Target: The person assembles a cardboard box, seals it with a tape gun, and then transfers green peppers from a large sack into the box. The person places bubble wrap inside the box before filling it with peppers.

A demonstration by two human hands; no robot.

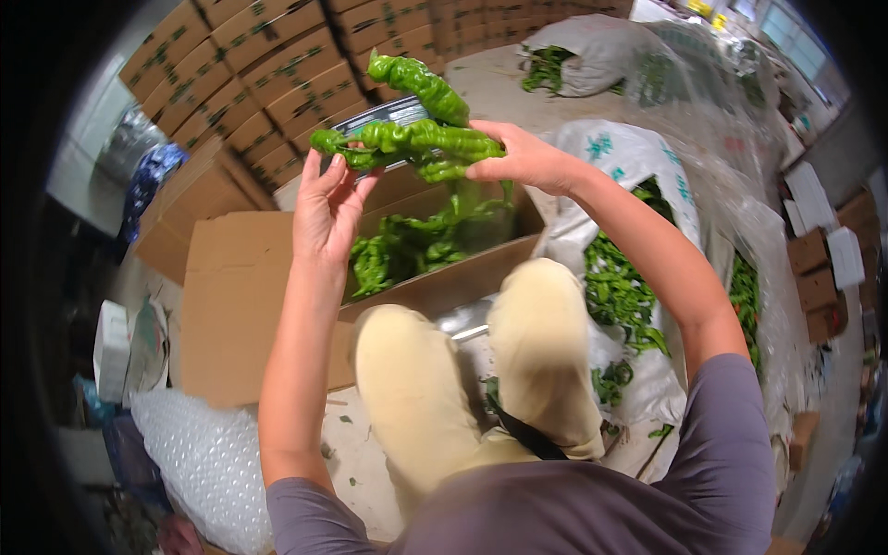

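Above an open cardboard box (458, 272), my right hand (527, 158) grips a bunch of long, wrinkled green peppers (433, 137) by one end. One pepper of the bunch sticks up and away from me. My left hand (326, 205) has its fingers and thumb on the other end of the bunch. More green peppers (413, 243) lie inside the box. Below my right hand, some green shapes are blurred. Behind the bunch is a dark panel (399, 111), mostly hidden. The box stands just beyond my knees, its cardboard flap (239, 305) folded out to the left.
Stacked cardboard cartons (277, 76) form a wall at the back. On my right an open white woven sack (628, 149) holds loose green peppers (614, 284), near clear plastic sheeting (735, 173). Another sack (600, 45) lies farther back. Bubble wrap (201, 458) is at lower left.
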